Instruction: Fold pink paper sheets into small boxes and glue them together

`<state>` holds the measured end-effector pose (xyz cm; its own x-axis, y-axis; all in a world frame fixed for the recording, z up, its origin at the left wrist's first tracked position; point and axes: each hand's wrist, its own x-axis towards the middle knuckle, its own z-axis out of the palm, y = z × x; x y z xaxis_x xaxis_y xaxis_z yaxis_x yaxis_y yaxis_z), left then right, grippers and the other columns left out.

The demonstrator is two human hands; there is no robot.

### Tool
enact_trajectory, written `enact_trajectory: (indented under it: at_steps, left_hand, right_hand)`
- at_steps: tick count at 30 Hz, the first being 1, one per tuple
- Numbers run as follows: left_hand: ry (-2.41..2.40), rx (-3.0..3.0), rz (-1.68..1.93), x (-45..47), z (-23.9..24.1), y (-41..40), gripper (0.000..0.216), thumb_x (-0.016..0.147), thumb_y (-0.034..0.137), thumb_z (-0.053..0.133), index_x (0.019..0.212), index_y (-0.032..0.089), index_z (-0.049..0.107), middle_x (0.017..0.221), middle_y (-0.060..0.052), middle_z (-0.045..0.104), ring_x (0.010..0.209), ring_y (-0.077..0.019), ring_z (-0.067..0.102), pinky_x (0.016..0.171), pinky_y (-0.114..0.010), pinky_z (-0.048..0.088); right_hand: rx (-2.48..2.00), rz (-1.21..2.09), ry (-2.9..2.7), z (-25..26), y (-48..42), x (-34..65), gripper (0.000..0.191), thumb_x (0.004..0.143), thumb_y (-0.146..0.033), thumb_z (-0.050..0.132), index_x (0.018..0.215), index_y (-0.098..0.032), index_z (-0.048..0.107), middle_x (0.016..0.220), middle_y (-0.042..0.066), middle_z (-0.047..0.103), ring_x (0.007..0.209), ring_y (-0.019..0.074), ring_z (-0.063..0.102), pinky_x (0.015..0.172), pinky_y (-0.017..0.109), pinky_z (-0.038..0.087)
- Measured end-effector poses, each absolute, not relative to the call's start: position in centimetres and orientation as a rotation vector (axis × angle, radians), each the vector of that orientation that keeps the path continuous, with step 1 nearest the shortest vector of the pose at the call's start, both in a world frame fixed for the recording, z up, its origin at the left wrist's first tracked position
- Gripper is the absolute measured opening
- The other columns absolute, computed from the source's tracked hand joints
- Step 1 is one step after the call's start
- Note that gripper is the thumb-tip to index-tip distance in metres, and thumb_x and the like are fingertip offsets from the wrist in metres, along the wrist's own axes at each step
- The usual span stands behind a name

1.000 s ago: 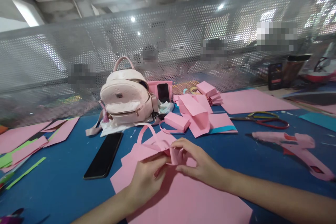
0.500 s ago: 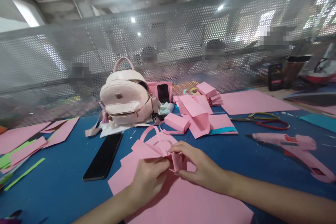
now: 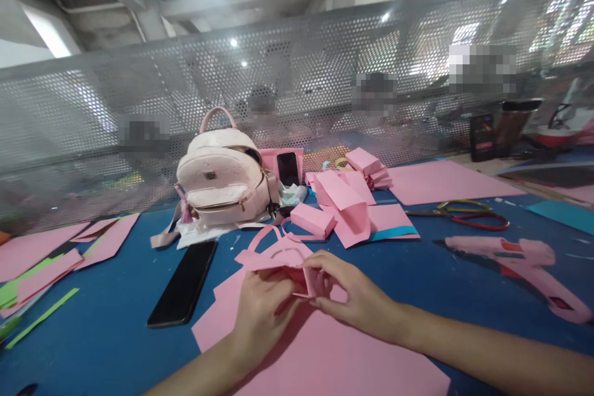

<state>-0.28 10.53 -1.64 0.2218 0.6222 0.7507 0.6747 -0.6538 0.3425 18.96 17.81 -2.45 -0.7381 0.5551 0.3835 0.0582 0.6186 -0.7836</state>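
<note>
Between my hands is a small pink paper bag (image 3: 310, 281) with curved strip handles (image 3: 264, 238), its open end facing me. My left hand (image 3: 266, 303) is closed at the bag's left side, its fingers curled at the opening and partly hidden. My right hand (image 3: 350, 294) grips the right side wall, thumb low and fingers on top. Beneath both hands lie large pink paper sheets (image 3: 343, 359). A pink folded paper box (image 3: 313, 220) sits just beyond the bag.
A black phone (image 3: 183, 284) and a pale backpack (image 3: 220, 176) stand left of centre. To the right lie scissors (image 3: 464, 213) and a pink glue gun (image 3: 515, 266). Paper scraps (image 3: 41, 284) cover the far left; a perforated metal screen (image 3: 306, 80) runs behind.
My left hand has shifted slightly at the bag's mouth, and the opening now shows wider. My right hand keeps its grip on the side wall.
</note>
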Motion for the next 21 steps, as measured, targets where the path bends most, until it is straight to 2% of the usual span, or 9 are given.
enact_trajectory:
  at_steps: [8,13,21]
  left_hand:
    - [-1.254,-2.492,-1.484,-0.36,-2.11,10.65,0.026,0.083,0.001,0.058,0.091,0.021,0.072,0.088,-0.001,0.077,0.08,-0.0175,0.069,0.074,-0.028,0.047]
    - [-1.288,-2.497,-1.519,-0.45,-1.96,10.55,0.023,0.086,0.005,0.06,0.09,0.023,0.073,0.084,0.0,0.076,0.076,-0.0179,0.068,0.071,-0.027,0.048]
    - [-1.296,-2.479,-1.492,-0.35,-1.41,10.62,0.018,0.089,0.011,0.062,0.093,0.024,0.074,0.09,-0.001,0.078,0.083,-0.0197,0.07,0.077,-0.03,0.048]
  right_hand:
    - [-0.462,1.065,-2.224,-2.16,17.86,18.85,0.035,0.083,-0.01,0.066,0.115,-0.023,0.058,0.11,0.002,0.059,0.087,0.0136,0.058,0.076,0.026,0.048]
    - [-0.469,1.067,-2.209,-2.31,17.92,18.66,0.035,0.084,-0.012,0.066,0.116,-0.023,0.057,0.108,0.002,0.059,0.085,0.0133,0.057,0.076,0.026,0.048]
    - [-0.486,1.038,-2.203,-2.56,18.08,18.28,0.031,0.084,-0.013,0.066,0.113,-0.021,0.058,0.104,0.003,0.059,0.083,0.0141,0.056,0.074,0.026,0.048]
